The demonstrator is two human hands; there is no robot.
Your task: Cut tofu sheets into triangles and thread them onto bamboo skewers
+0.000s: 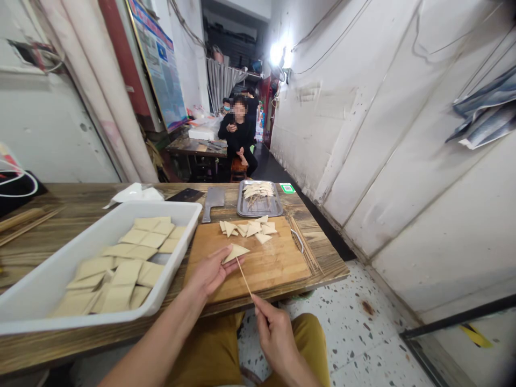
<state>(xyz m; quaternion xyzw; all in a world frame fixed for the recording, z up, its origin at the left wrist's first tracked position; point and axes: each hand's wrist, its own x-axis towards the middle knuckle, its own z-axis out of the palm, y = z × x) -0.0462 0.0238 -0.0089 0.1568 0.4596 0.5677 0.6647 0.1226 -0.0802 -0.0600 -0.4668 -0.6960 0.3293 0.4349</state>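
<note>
Over the near part of a wooden cutting board (278,258), my left hand (213,271) grips a pale triangular piece of tofu sheet (237,252) between thumb and fingers. My right hand (274,328) pinches the lower end of a thin wooden skewer (244,277), whose upper end meets the triangle's long lower edge. Whether the tip is inside the piece, I cannot tell. Several more tofu triangles (253,228) lie along the back of the board. Farther back, a metal tray (264,208) carries skewered pieces.
To the left stands a white plastic tub (177,212) of square tofu sheets (121,285). A cleaver (213,201) rests behind the board. Loose skewers (308,250) lie along the board's right side, near the table edge. A person (239,134) sits beyond the table.
</note>
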